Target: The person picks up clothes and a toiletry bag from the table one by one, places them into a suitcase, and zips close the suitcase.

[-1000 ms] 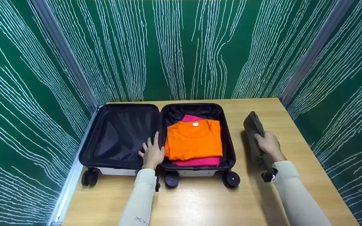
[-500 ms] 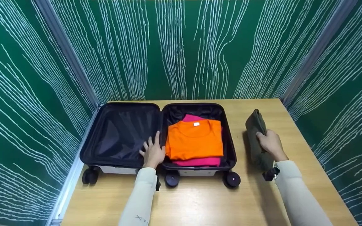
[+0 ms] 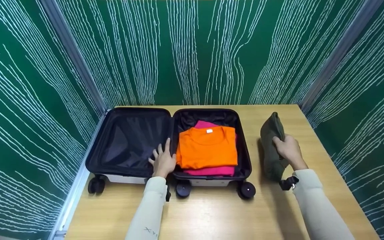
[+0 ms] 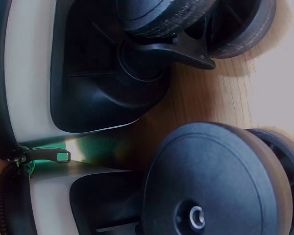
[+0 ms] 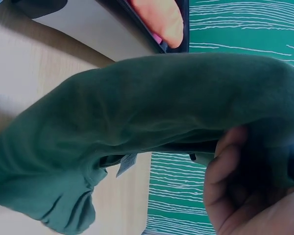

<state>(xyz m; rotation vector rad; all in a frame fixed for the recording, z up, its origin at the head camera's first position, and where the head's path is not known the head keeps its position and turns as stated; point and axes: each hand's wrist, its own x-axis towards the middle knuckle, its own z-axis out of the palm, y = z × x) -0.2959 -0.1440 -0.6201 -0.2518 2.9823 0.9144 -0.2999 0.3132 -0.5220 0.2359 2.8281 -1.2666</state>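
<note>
In the head view my right hand [image 3: 288,150] grips a folded dark green garment [image 3: 270,151] by its edge, to the right of the suitcase. The garment stands on edge, its near end drooping. A small white label [image 5: 126,164] shows at its folds in the right wrist view, where curled fingers dig into the cloth. My left hand [image 3: 164,161] rests with spread fingers on the middle edge of the open black-lined suitcase [image 3: 244,146]. Inside the right half lies a folded orange T-shirt [image 3: 208,148] over a pink garment [image 3: 212,171]. The left half [image 3: 128,143] holds nothing visible.
Black wheels [image 3: 246,190] jut from the suitcase's near side. A zipper pull [image 4: 46,155] hangs between the two halves. The wooden table [image 3: 208,213] is bounded by green walls [image 3: 212,50] with white wavy lines and grey corner posts.
My right hand has raised the dark green garment slightly, and its near end now hangs more visibly. The left hand stays at the suitcase's middle edge. The head view has shifted a little.
</note>
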